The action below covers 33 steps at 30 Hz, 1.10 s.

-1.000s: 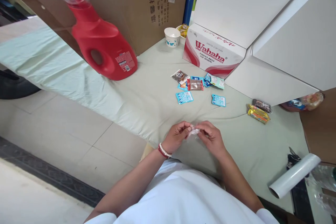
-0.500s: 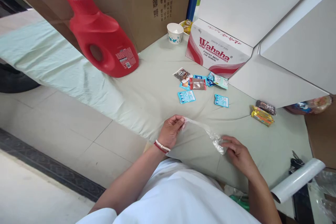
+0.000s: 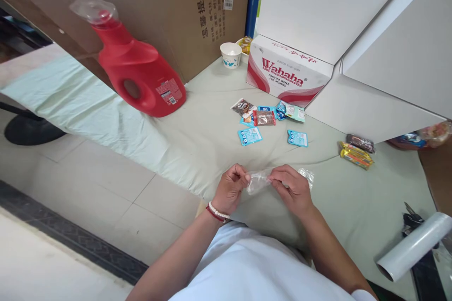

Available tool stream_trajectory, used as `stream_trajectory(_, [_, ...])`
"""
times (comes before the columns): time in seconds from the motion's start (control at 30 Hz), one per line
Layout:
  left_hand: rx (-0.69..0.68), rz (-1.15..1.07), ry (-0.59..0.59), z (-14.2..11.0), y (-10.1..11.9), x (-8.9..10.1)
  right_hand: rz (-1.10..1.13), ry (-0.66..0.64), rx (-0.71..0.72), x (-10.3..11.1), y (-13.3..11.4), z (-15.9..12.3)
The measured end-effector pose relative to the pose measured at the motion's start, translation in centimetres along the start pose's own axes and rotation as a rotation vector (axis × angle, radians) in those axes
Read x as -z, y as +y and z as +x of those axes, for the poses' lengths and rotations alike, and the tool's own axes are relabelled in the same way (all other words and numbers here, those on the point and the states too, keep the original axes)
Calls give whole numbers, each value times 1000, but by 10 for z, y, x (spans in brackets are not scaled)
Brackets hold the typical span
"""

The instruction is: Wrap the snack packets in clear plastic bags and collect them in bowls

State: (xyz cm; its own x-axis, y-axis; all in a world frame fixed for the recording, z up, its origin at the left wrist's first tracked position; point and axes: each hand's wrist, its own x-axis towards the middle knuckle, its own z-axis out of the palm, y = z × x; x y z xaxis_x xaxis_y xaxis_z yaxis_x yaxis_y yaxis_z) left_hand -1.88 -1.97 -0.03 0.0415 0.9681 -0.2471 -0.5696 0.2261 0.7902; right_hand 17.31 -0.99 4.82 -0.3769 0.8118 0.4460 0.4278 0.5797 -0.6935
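Between my two hands a clear plastic bag [image 3: 258,182] is stretched, thin and crumpled. My left hand [image 3: 231,187], with beaded bracelets at the wrist, pinches one end of it. The thumb and fingers of my right hand [image 3: 291,189] are closed on the other end. Behind the right hand a shiny piece of clear plastic [image 3: 306,178] shows; I cannot tell whether it joins the bag. Beyond the hands lie two light-blue packets [image 3: 250,136] and a small pile of snack packets, with a red-edged brown one [image 3: 264,118] on top.
A red jug [image 3: 148,80] stands at the left by a brown carton [image 3: 158,14]. Farther back are a paper cup [image 3: 231,55] and a Wahaha water box [image 3: 287,75]. Two wrapped snack bars [image 3: 356,156] lie to the right. A white roll [image 3: 415,247] rests near the right edge.
My right hand has moved left and closed on the plastic, close to my left hand. The bag, drawn out long before, is now bunched between them. The view has shifted slightly.
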Motion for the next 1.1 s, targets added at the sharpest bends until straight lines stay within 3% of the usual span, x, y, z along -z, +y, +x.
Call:
stream_trajectory(0.1, [57,-59,14,1,6,1,-54,26,91,16,-7,-12])
stream_trajectory(0.2, [72,-72,-47,4,5,-2,-115,34,103,26,-15,-34])
stream_trajectory(0.3, [82,7,-159,6,2,-4,-71,65,-101,30,-17,-56])
stream_trajectory(0.4, [153,187,-321,6,2,-7,114,135,-336,31,-17,-67])
stream_trajectory(0.5, [186,421,-402,6,6,-10,145,142,-316,33,-19,-62])
stream_trajectory(0.6, [110,536,-307,5,12,-12,34,51,-127,37,-22,-56])
stream_trajectory(0.7, [75,451,-129,5,15,-9,-13,-69,-34,36,-25,-60])
stream_trajectory(0.77, [67,429,-67,4,14,-7,11,-65,-127,33,-27,-66])
stream_trajectory(0.87, [28,487,-79,0,9,-8,41,195,-405,27,-28,-67])
stream_trajectory(0.93, [-23,555,-110,-4,6,-12,41,341,-496,23,-27,-59])
stream_trajectory(1.0, [-81,608,-152,-8,6,-17,16,294,-502,20,-24,-47])
stream_trajectory(1.1, [-73,586,-203,-10,9,-21,19,79,-518,14,-15,-34])
